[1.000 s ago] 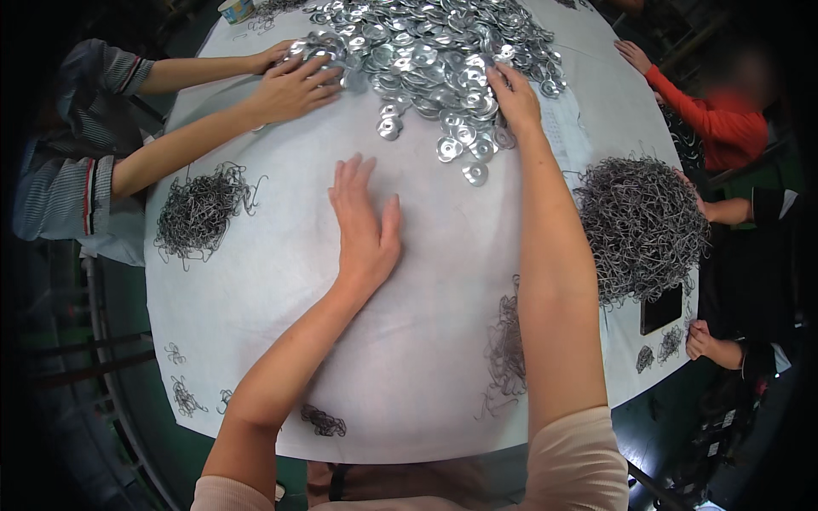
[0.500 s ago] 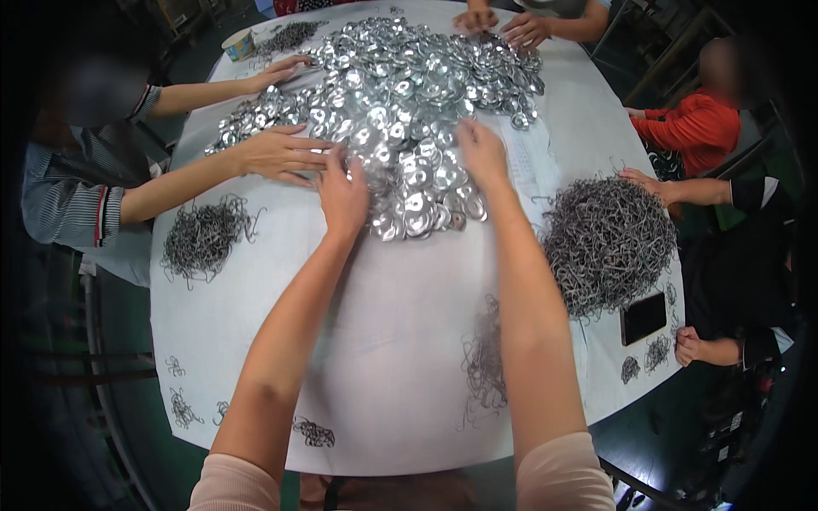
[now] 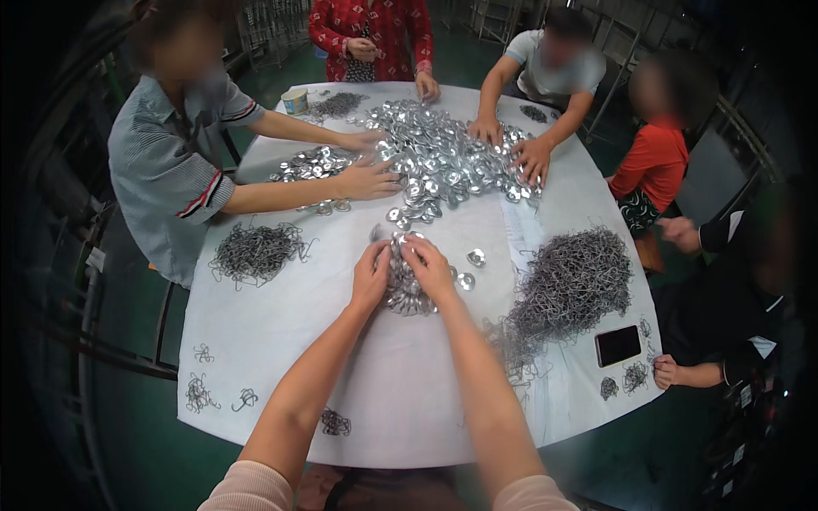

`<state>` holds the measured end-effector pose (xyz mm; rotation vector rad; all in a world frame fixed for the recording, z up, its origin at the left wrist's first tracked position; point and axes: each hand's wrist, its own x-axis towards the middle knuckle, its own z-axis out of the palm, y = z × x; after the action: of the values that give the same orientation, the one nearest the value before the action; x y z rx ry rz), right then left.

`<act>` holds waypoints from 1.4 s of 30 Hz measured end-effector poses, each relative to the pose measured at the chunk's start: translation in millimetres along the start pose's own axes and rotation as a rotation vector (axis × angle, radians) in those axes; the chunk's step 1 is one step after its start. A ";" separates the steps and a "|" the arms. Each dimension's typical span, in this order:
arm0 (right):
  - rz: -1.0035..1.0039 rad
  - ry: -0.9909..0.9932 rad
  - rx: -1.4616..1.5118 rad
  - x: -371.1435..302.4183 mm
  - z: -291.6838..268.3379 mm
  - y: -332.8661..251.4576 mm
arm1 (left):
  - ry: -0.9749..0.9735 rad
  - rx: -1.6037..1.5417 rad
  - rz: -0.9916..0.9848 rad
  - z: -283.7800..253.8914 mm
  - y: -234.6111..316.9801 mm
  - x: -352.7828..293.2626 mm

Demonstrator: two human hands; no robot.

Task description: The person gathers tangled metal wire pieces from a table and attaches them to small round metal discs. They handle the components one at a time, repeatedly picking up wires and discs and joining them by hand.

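Observation:
My left hand (image 3: pixel 371 277) and my right hand (image 3: pixel 429 266) cup a small heap of shiny metal discs (image 3: pixel 404 291) between them near the middle of the white round table (image 3: pixel 281 341). Both hands press against the heap's sides with fingers curved around it. A few loose discs (image 3: pixel 473 257) lie just right of my right hand. The big pile of discs (image 3: pixel 434 157) spreads across the far half of the table.
A large tangle of grey wire pieces (image 3: pixel 573 285) lies to the right, a smaller one (image 3: pixel 256 251) to the left. A dark phone (image 3: pixel 618 345) rests near the right edge. Several other people sit around the table with hands in the discs; a paper cup (image 3: pixel 295 100) stands far left.
My hands have drawn back from the big pile toward me, dragging a small heap of discs with them and closing in on it from both sides.

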<state>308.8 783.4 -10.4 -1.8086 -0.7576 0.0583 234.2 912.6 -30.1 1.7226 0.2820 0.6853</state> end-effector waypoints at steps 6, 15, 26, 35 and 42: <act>-0.178 -0.004 -0.210 -61.2 -14.3 -68.1 | -0.065 0.153 -0.032 -69.1 40.8 -39.1; 0.202 0.336 -0.811 -219.7 -82.8 -59.7 | 0.027 0.144 0.163 -129.2 88.9 -125.1; 0.503 0.362 -0.810 -229.6 -60.1 -49.1 | -0.159 0.048 0.115 -111.5 126.7 -242.8; 0.194 0.521 -0.400 -165.0 -136.5 -64.8 | -0.145 0.130 0.046 -113.5 127.4 -257.9; 0.298 0.300 -0.109 -176.3 -171.1 -55.1 | -0.246 0.107 0.165 -88.4 121.8 -268.1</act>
<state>210.9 558.3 46.2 -1.9659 -0.2811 -0.0600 -51.3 809.2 18.0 1.9263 0.0048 0.5770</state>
